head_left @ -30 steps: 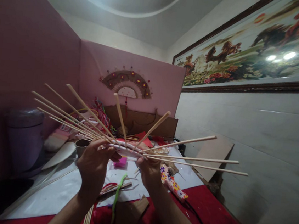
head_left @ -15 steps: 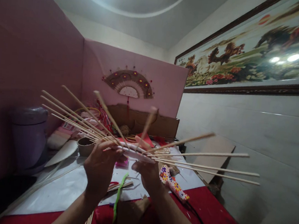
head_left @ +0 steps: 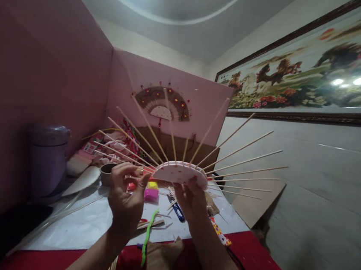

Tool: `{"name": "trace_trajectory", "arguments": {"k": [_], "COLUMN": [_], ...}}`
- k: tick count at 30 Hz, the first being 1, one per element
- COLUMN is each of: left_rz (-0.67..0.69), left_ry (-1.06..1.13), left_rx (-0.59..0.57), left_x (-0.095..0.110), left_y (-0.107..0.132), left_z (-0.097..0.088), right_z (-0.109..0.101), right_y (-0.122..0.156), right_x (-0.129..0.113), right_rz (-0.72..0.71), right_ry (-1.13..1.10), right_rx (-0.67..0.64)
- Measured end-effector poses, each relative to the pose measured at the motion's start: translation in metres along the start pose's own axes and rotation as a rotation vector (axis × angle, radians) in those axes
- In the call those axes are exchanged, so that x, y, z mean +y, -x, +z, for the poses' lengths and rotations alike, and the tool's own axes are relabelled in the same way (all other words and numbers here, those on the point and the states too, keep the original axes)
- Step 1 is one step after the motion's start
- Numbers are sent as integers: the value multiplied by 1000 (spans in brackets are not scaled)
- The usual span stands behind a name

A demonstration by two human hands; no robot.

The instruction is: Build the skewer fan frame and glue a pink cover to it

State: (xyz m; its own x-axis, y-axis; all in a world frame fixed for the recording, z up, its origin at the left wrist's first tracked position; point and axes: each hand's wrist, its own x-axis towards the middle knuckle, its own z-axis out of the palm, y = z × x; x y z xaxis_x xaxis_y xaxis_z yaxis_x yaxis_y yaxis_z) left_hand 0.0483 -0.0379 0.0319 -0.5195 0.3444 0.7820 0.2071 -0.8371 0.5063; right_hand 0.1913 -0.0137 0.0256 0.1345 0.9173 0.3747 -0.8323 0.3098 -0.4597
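Note:
I hold up a fan frame: a pale half-round card base (head_left: pixel 180 173) with several thin wooden sticks (head_left: pixel 240 150) spreading out from it in an arc. My right hand (head_left: pixel 191 198) pinches the lower edge of the base from beneath. My left hand (head_left: pixel 126 198) is just left of the base with its fingers curled; I cannot tell whether its fingertips touch the sticks on that side. A finished brown decorated fan (head_left: pixel 162 103) hangs on the pink board behind.
On the white sheet (head_left: pixel 70 226) over the red cloth (head_left: pixel 250 267) lie a green pipe cleaner (head_left: pixel 147 234), blue snips (head_left: pixel 177 210), pink and yellow blocks (head_left: pixel 151 191), a small bowl (head_left: pixel 107 172) and cardboard pieces. A purple lidded pot (head_left: pixel 47 155) stands at left, and a framed horse picture (head_left: pixel 303 75) hangs at right.
The fan frame has tilted up from nearly edge-on, so its flat base now faces me and the sticks point upward. My left hand has slipped off the base to its left side.

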Motion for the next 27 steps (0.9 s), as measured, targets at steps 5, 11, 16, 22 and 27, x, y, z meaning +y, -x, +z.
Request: {"name": "trace_trajectory", "arguments": {"k": [5, 11, 16, 22, 27], "left_rz": [-302, -423, -196, -56, -47], "left_ry": [87, 257, 94, 79, 110], "left_rx": [-1, -470, -445, -409, -390], "left_x": [-12, -4, -1, 3, 6], "left_y": [-4, 5, 12, 15, 17], "left_z": [2, 6, 3, -2, -2], "right_z": [-9, -16, -17, -13, -12], "right_y": [-5, -4, 2, 7, 8], "right_x": [-5, 4, 7, 4, 5], "right_rz": [56, 157, 272, 340, 328], "right_ry": [-83, -130, -137, -152, -98], "right_rx": [45, -59, -100, -143, -193]}}
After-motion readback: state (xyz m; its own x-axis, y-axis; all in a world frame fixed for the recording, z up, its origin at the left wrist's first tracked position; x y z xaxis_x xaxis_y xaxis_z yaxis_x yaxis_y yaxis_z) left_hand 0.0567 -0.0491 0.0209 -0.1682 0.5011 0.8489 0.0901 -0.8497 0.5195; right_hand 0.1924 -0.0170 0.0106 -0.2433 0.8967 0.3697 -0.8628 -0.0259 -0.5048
